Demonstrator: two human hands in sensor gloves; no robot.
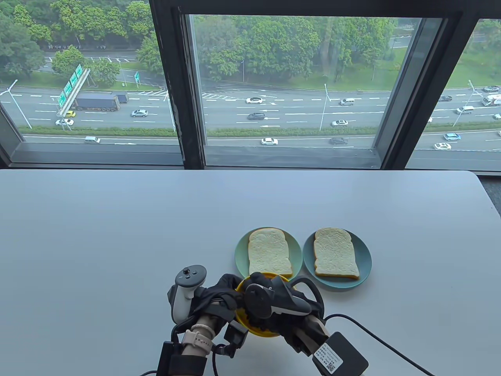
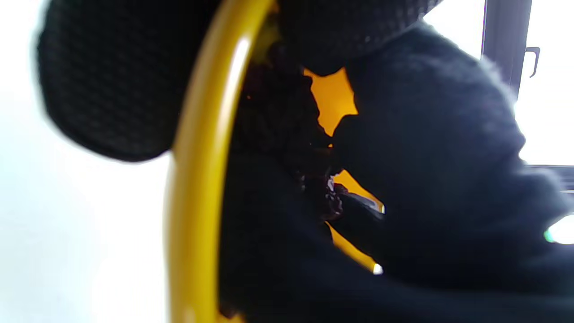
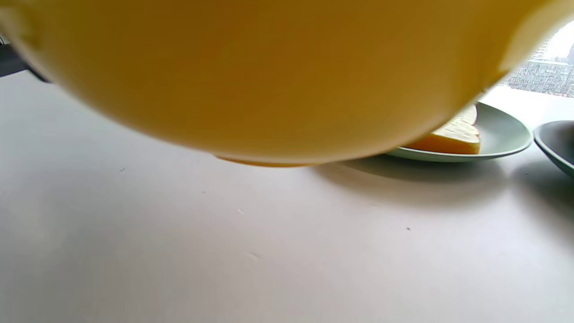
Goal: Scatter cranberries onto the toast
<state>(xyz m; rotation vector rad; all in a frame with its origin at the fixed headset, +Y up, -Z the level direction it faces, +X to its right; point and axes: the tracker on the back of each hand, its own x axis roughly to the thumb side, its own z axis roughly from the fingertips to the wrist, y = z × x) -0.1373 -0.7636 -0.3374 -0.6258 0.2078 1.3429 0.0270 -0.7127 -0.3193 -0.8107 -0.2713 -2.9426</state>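
A yellow bowl (image 1: 258, 333) sits near the table's front edge, mostly hidden under both gloved hands. My left hand (image 1: 219, 293) grips its left rim; in the left wrist view the fingers (image 2: 112, 80) wrap the outside of the rim (image 2: 197, 179). My right hand (image 1: 266, 313) reaches down into the bowl, and its fingers (image 2: 426, 179) are among the dark cranberries (image 2: 314, 188). Two plain toast slices lie beyond: one (image 1: 269, 252) on a green plate (image 1: 240, 254), one (image 1: 335, 258) on a blue plate (image 1: 364, 258). The right wrist view shows the bowl's underside (image 3: 269, 76).
The white table (image 1: 117, 235) runs to a window wall at the back. Cables and a black box (image 1: 344, 356) trail from my right wrist at the front edge. The green plate (image 3: 502, 139) and blue plate (image 3: 556, 143) stand close behind the bowl.
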